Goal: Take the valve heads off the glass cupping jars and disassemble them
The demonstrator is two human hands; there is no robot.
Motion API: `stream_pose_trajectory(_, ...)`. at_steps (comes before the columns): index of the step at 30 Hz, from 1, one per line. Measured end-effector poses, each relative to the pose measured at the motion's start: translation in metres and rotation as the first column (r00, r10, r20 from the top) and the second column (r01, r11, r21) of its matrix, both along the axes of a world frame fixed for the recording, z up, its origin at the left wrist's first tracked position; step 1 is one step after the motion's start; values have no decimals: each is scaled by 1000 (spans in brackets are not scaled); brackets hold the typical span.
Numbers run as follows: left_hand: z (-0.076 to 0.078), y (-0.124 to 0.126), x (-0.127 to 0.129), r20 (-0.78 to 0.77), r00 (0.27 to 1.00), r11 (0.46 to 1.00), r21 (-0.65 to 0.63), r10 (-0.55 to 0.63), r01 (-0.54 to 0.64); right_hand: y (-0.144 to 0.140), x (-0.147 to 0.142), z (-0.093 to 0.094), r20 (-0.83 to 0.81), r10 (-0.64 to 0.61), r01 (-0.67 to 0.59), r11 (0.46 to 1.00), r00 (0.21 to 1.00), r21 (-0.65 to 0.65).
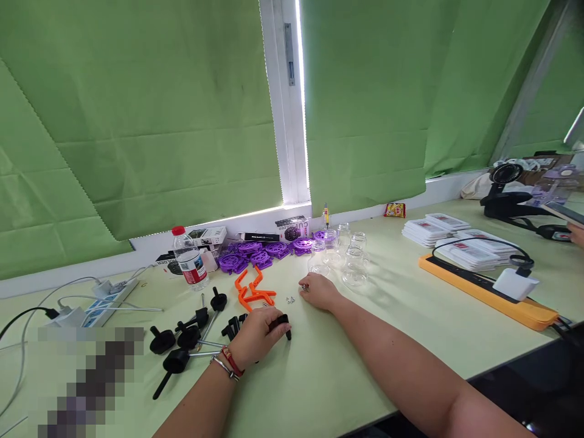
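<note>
My left hand (258, 333) grips a small black curved plastic part (286, 319) just above the table. Beside that hand lie more small black plastic parts (231, 328). Farther left are several black knobs (177, 361) with metal rods. My right hand (320, 292) rests low on the table, fingers pinched around small shiny metal pieces (305, 288); their exact kind is too small to tell. A loose group of tiny metal pieces (291, 300) sits between my hands. Behind them lie orange plastic brackets (254, 293). Clear glass jars (354, 267) stand beyond my right hand.
Purple plastic discs (249, 249) and small boxes (292, 228) line the window sill. A water bottle (190, 260) stands at back left near a white power strip (109, 304). At right are an orange power strip (483, 292), white packets (469, 249) and another person's hand (575, 233).
</note>
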State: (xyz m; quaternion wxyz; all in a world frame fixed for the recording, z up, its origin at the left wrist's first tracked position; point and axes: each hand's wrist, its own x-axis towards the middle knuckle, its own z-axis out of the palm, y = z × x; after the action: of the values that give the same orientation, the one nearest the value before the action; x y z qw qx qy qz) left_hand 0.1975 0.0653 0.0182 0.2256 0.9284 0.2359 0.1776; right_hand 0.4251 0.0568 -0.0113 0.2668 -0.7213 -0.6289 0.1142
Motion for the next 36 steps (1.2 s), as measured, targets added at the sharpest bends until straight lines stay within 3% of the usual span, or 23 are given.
stream_pose_trajectory(6, 1, -1, 0, -8, 1000, 1000, -2, 9, -9, 2, 4, -2, -75, -20, 23, 999, 997, 39)
stream_pose_trajectory(10, 0, 0, 1, 1, 1000, 1000, 1, -9, 9, -5, -4, 7, -220, 125, -97, 986, 967, 134)
stream_pose_trajectory(12, 0, 0, 1, 3, 1000, 1000, 3, -20, 20, -12, -11, 13, -417, 279, -222, 958, 865, 182)
stream_pose_trajectory(16, 1, -1, 2, 4, 1000, 999, 19, -28, 28, -26, -23, 25, -721, 447, -425, 875, 529, 230)
stream_pose_trajectory(19, 1, -3, 2, 1, 1000, 999, 41, -30, 30, -32, -28, 30, -752, 501, -496, 826, 428, 268)
stream_pose_trajectory(23, 0, -4, 3, -5, 1000, 999, 42, -25, 26, -35, -30, 34, -702, 579, -535, 779, 415, 326)
stream_pose_trajectory(29, -1, -3, 3, -13, 1000, 998, 55, -14, 15, -39, -35, 40, -762, 501, -456, 836, 411, 305)
stream_pose_trajectory(36, -3, -3, 2, -3, 1000, 997, 73, -4, 4, -41, -38, 39, -654, 510, -424, 853, 559, 303)
